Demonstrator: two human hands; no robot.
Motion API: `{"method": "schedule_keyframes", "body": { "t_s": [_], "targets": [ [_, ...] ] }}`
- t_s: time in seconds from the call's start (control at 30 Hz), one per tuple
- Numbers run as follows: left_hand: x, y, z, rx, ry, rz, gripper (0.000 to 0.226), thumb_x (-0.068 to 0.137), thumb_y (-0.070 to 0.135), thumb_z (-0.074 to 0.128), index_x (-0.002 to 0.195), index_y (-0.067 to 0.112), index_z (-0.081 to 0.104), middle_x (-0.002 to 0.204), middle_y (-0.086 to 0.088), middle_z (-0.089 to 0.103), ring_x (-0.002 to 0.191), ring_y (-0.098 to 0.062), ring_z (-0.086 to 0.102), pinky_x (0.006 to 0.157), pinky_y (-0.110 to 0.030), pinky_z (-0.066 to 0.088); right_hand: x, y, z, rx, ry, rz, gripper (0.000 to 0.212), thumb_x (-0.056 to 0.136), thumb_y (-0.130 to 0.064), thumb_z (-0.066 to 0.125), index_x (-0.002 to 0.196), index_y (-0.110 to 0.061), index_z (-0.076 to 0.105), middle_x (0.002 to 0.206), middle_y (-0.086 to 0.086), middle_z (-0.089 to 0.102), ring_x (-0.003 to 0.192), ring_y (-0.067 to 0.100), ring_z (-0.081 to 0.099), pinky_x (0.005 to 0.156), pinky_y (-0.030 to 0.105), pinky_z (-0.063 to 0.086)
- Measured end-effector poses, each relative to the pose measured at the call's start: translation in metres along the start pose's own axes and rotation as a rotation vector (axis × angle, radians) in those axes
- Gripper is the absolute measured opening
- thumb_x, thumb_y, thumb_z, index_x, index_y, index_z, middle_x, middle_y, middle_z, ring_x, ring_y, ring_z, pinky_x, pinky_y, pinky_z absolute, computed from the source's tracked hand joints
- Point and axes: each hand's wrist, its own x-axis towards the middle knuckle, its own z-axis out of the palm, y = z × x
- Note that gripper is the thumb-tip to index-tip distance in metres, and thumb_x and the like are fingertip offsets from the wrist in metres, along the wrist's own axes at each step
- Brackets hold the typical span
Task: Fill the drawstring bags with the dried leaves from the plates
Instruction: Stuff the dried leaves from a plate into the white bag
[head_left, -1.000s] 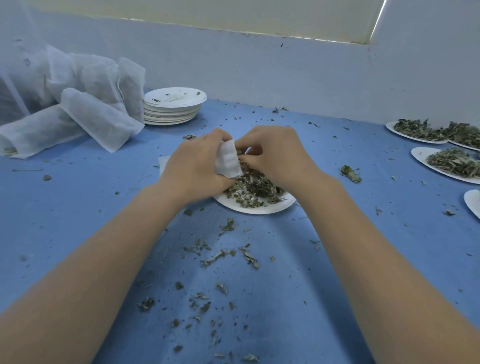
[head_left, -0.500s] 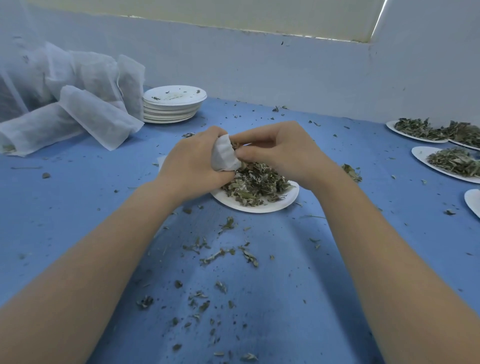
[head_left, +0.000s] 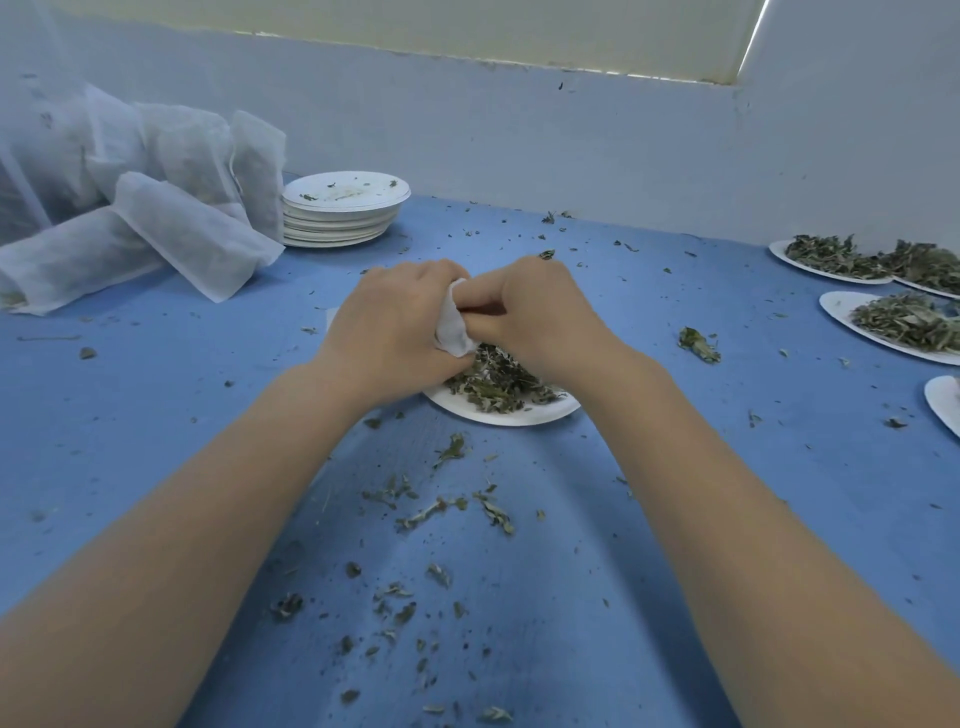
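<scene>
My left hand (head_left: 387, 325) has its fingers curled around a small white drawstring bag (head_left: 453, 328), bunching the cloth in my grip, and my right hand (head_left: 535, 317) meets it from the 3 o'clock side, fingers bent and pressed together against the bag's mouth; whether they pinch the cloth or leaves I cannot tell. Both hands hover over a white plate (head_left: 519, 413) at the middle of the blue table (head_left: 675, 519), with a heap of dried leaves (head_left: 498, 382) on it just beneath the bag. Loose leaf crumbs (head_left: 441, 512) lie scattered toward 6 o'clock. At 10 o'clock sit filled bags (head_left: 182, 234) in a pile, with a stack of emptied plates (head_left: 343, 213) beside them. At 3 o'clock more plates of leaves (head_left: 904, 325) wait.
</scene>
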Motion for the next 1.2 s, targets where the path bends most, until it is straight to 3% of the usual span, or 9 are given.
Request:
{"method": "schedule_keyframes", "body": {
  "t_s": [0.13, 0.2, 0.27, 0.43, 0.6, 0.83, 0.97, 1.13, 1.2],
  "targets": [
    [-0.002, 0.001, -0.003, -0.127, -0.028, -0.05, 0.049, 0.067, 0.027, 0.072, 0.112, 0.017, 0.055, 0.09, 0.005, 0.058, 0.083, -0.017, 0.052, 0.067, -0.028, 0.034, -0.003, 0.003, -0.012, 0.054, -0.123, 0.034, 0.015, 0.083, -0.005, 0.056, 0.074, -0.013, 0.066, 0.056, -0.008, 0.046, 0.056, 0.009, 0.034, 0.056, 0.021, 0.032],
    [-0.003, 0.001, -0.006, -0.161, -0.038, -0.076, 0.055, 0.064, 0.029, 0.073, 0.114, 0.02, 0.052, 0.087, 0.005, 0.057, 0.08, -0.018, 0.051, 0.066, -0.031, 0.04, -0.006, 0.003, -0.019, 0.138, -0.139, 0.041, 0.023, 0.084, -0.006, 0.058, 0.094, -0.021, 0.073, 0.079, -0.007, 0.069, 0.074, 0.012, 0.06, 0.076, 0.024, 0.049],
    [-0.003, -0.001, -0.009, -0.157, -0.026, -0.085, 0.054, 0.064, 0.029, 0.073, 0.113, 0.021, 0.052, 0.086, 0.006, 0.056, 0.078, -0.019, 0.051, 0.065, -0.032, 0.042, -0.006, 0.004, -0.023, 0.223, -0.101, 0.047, 0.029, 0.084, -0.006, 0.062, 0.103, -0.025, 0.072, 0.097, -0.006, 0.073, 0.095, 0.007, 0.066, 0.091, 0.028, 0.049],
    [-0.001, -0.006, -0.014, -0.08, -0.032, -0.104, 0.048, 0.067, 0.028, 0.07, 0.111, 0.018, 0.053, 0.091, 0.004, 0.056, 0.081, -0.021, 0.051, 0.067, -0.033, 0.041, -0.006, 0.011, -0.031, 0.199, 0.106, 0.117, 0.012, 0.078, -0.025, 0.073, 0.09, -0.027, 0.075, 0.083, -0.016, 0.071, 0.077, -0.007, 0.063, 0.071, 0.007, 0.046],
    [-0.002, -0.008, -0.016, -0.024, -0.058, -0.114, 0.047, 0.07, 0.028, 0.07, 0.111, 0.015, 0.051, 0.098, 0.001, 0.058, 0.088, -0.026, 0.053, 0.073, -0.037, 0.044, -0.008, 0.015, -0.038, -0.296, -0.262, 0.371, 0.039, 0.064, -0.056, 0.075, 0.096, -0.036, 0.066, 0.089, -0.015, 0.057, 0.062, -0.003, 0.054, 0.053, 0.019, 0.039],
    [-0.002, -0.007, -0.013, -0.007, -0.076, -0.121, 0.048, 0.07, 0.029, 0.069, 0.113, 0.017, 0.051, 0.1, -0.001, 0.058, 0.089, -0.026, 0.053, 0.073, -0.033, 0.042, -0.006, 0.018, -0.022, -0.359, -0.298, 0.35, 0.024, 0.073, -0.018, 0.073, 0.096, -0.025, 0.069, 0.09, -0.004, 0.067, 0.066, 0.013, 0.067, 0.055, 0.02, 0.047],
    [-0.003, -0.01, -0.011, -0.001, -0.079, -0.125, 0.047, 0.071, 0.028, 0.069, 0.114, 0.017, 0.052, 0.101, 0.0, 0.059, 0.089, -0.024, 0.052, 0.07, -0.03, 0.037, -0.007, 0.019, -0.028, -0.235, -0.197, 0.297, 0.015, 0.074, -0.018, 0.076, 0.084, -0.027, 0.069, 0.086, -0.005, 0.07, 0.053, 0.0, 0.058, 0.056, 0.012, 0.046],
    [-0.003, -0.011, -0.011, 0.002, -0.089, -0.128, 0.047, 0.07, 0.03, 0.069, 0.113, 0.018, 0.052, 0.103, 0.0, 0.06, 0.091, -0.024, 0.052, 0.07, -0.031, 0.037, -0.008, 0.017, -0.04, -0.178, -0.095, 0.236, 0.013, 0.076, -0.023, 0.075, 0.089, -0.027, 0.072, 0.079, -0.009, 0.068, 0.086, 0.008, 0.063, 0.074, 0.02, 0.047],
    [-0.004, -0.011, -0.011, 0.013, -0.089, -0.123, 0.047, 0.071, 0.031, 0.069, 0.113, 0.018, 0.052, 0.103, -0.001, 0.06, 0.091, -0.026, 0.053, 0.07, -0.031, 0.037, -0.008, 0.016, -0.041, -0.13, -0.04, 0.21, 0.013, 0.078, -0.022, 0.072, 0.09, -0.027, 0.072, 0.083, -0.006, 0.07, 0.087, 0.008, 0.064, 0.072, 0.012, 0.044]
  ]
}}
